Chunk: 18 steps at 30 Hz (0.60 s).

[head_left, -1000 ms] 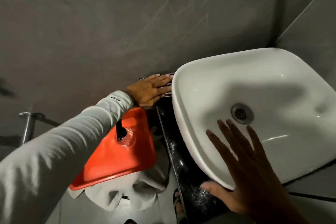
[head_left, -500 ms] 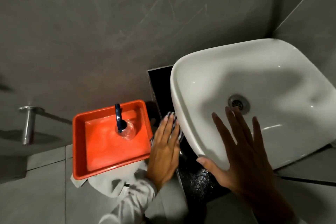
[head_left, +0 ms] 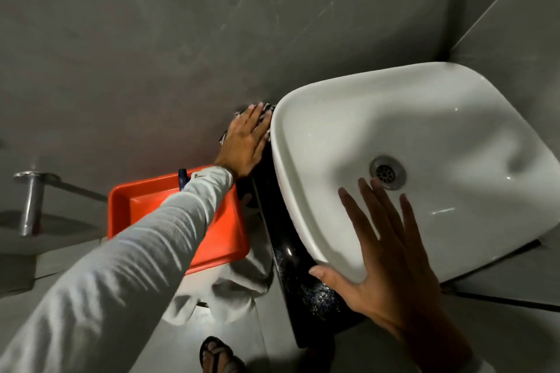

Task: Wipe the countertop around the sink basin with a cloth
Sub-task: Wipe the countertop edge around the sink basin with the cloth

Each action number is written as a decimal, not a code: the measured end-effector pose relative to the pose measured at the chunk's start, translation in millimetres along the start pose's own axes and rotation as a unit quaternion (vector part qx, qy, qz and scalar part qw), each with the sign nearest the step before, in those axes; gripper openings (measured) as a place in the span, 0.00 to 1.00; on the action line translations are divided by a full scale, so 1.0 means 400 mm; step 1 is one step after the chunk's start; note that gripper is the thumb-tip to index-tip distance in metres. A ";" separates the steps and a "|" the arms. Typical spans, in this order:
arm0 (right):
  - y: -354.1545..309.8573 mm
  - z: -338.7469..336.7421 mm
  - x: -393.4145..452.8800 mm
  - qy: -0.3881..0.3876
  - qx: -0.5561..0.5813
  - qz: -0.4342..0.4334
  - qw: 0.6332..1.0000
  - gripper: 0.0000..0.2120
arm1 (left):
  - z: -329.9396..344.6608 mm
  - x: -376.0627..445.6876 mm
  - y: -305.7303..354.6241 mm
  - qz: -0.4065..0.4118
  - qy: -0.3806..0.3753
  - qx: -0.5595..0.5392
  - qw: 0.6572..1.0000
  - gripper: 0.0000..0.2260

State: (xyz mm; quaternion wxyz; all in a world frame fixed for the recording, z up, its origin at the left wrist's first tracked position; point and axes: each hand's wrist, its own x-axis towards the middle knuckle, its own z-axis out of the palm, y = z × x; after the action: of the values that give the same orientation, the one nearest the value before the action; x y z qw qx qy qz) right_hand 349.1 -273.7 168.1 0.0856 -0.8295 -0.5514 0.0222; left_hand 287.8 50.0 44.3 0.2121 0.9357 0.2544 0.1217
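A white sink basin sits on a black speckled countertop in the corner of grey tiled walls. My left hand lies flat on a striped cloth at the far left end of the counter, pressed between the basin's rim and the wall. Only the cloth's edges show past my fingers. My right hand rests with spread fingers on the basin's near rim, thumb under the edge, holding nothing. The drain lies just beyond its fingertips.
An orange tray stands left of the counter, partly behind my grey sleeve, on a pale cloth. A metal fixture juts from the left wall. A sandalled foot is on the floor below.
My left hand has slid with the cloth from the near side of the counter back to the far end by the wall. The right hand stays on the basin's rim.
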 end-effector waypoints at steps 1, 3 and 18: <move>-0.001 0.000 0.000 0.001 0.003 0.003 1.000 0.53 | 0.014 -0.023 0.010 -0.017 0.016 -0.018 1.000 0.28; -0.004 -0.002 0.000 0.003 0.010 0.006 1.000 0.53 | 0.046 -0.096 0.046 -0.025 0.035 -0.056 0.998 0.26; -0.011 -0.011 0.000 -0.028 -0.023 -0.014 0.999 0.50 | 0.223 -0.651 0.501 -0.111 0.080 -0.022 0.990 0.31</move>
State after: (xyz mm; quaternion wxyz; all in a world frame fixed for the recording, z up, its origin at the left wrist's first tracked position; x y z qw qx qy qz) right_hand 345.9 -272.6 173.3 0.0507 -0.8226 -0.5655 0.0316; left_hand 184.0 -273.6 26.5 0.2241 0.8840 0.3699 0.1775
